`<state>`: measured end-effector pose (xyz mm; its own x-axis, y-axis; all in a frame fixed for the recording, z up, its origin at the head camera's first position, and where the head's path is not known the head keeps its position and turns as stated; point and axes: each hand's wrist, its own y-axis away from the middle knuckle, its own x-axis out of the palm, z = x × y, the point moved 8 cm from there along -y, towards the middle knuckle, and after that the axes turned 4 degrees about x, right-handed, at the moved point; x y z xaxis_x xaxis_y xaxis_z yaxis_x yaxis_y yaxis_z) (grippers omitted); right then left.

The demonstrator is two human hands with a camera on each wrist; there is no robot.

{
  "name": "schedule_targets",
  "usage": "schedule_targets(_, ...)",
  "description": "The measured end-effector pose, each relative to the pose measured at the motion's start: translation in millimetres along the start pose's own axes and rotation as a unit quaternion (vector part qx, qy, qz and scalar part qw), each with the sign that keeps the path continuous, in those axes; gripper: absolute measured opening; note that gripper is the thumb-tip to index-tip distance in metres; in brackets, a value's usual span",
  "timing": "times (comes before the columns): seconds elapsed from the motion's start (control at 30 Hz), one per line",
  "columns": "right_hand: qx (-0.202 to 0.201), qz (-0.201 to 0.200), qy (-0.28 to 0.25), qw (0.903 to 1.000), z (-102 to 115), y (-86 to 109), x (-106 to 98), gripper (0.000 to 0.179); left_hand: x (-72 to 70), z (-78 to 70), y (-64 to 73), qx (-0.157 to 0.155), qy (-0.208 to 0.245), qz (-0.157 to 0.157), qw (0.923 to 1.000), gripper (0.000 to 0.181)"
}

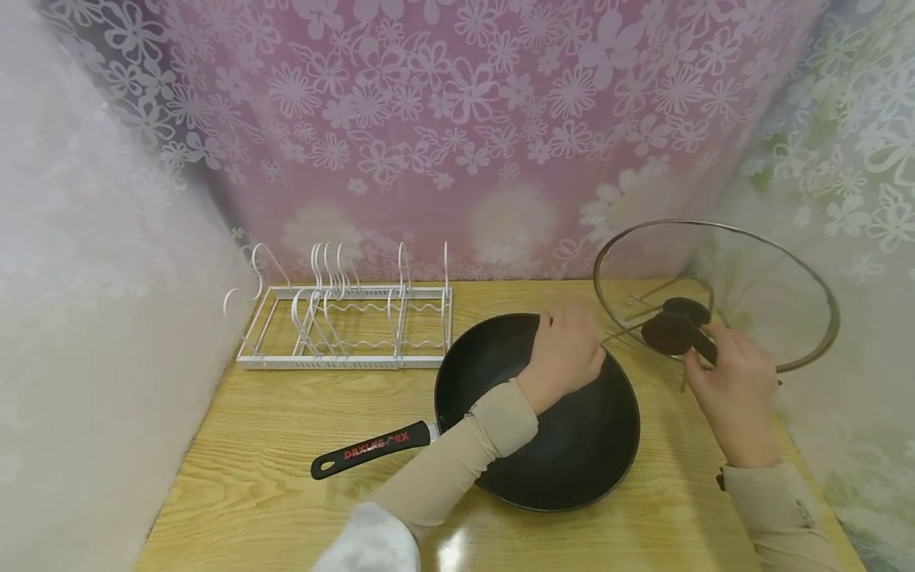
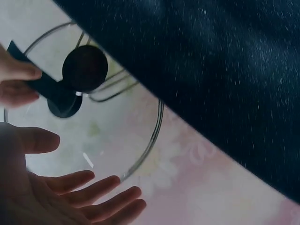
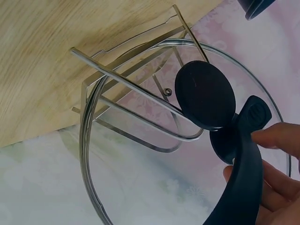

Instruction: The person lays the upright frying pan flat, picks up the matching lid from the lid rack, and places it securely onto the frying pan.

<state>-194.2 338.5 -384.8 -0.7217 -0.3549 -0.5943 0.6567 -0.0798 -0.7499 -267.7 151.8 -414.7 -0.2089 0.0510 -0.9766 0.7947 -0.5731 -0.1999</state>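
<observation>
A round glass lid with a metal rim (image 1: 715,224) leans upright at the right, in a metal wire stand (image 3: 140,91). My right hand (image 1: 736,381) grips the lid's black handle (image 3: 243,173), thumb on one side and fingers on the other. Over the black wok (image 1: 557,453) is my left hand (image 1: 568,349), reaching toward the lid. In the left wrist view its fingers (image 2: 103,192) are spread and hold nothing, while the wok's dark surface (image 2: 201,79) fills the upper right. The wok's black handle (image 1: 372,450) points left.
Behind and left of the wok, a white wire rack (image 1: 350,361) with curved dividers lies on the wooden table (image 1: 286,508). Flower-patterned curtains (image 1: 465,143) stand close at the back and right, and a pale panel (image 1: 107,278) borders the left.
</observation>
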Motion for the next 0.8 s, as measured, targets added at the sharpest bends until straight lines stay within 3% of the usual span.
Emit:
schedule_targets(0.17, 0.0, -0.003, 0.016, 0.9999, 2.7, -0.2, 2.4, 0.026, 20.3, -21.0, -10.9, 0.026, 0.033, 0.044, 0.9981, 0.056)
schedule_targets(0.27, 0.006, -0.002, 0.031, 0.9995, 2.6, 0.2, 3.7, 0.025, 29.1, -29.0, -15.5, 0.035, 0.03, 0.063, 0.997, 0.061)
schedule_targets(0.43, 0.022, -0.003, 0.057, 0.9981, -0.3, 0.6, 3.9, 0.025, 41.6, -40.5, -21.7, 0.046, 0.037, 0.079, 0.9951, 0.063)
schedule_targets(0.57, 0.046, 0.013, 0.069, 0.9965, -3.4, -0.5, 4.3, 0.025, 50.4, -49.2, -28.0, 0.051, 0.088, 0.08, 0.9916, 0.064)
schedule_targets(0.67, 0.072, 0.049, 0.077, 0.9932, -6.6, -2.5, 7.6, 0.024, 56.4, -55.6, -32.8, 0.055, 0.144, 0.078, 0.9849, 0.067)
schedule_targets(0.73, 0.099, 0.083, 0.085, 0.988, -9.8, -3.8, 10.8, 0.024, 58.0, -59.7, -35.4, 0.059, 0.193, 0.067, 0.9771, 0.064)
schedule_targets(0.8, 0.126, 0.124, 0.096, 0.9796, -13.7, -4.5, 14.3, 0.022, 59.4, -63.1, -37.6, 0.058, 0.253, 0.053, 0.9643, 0.058)
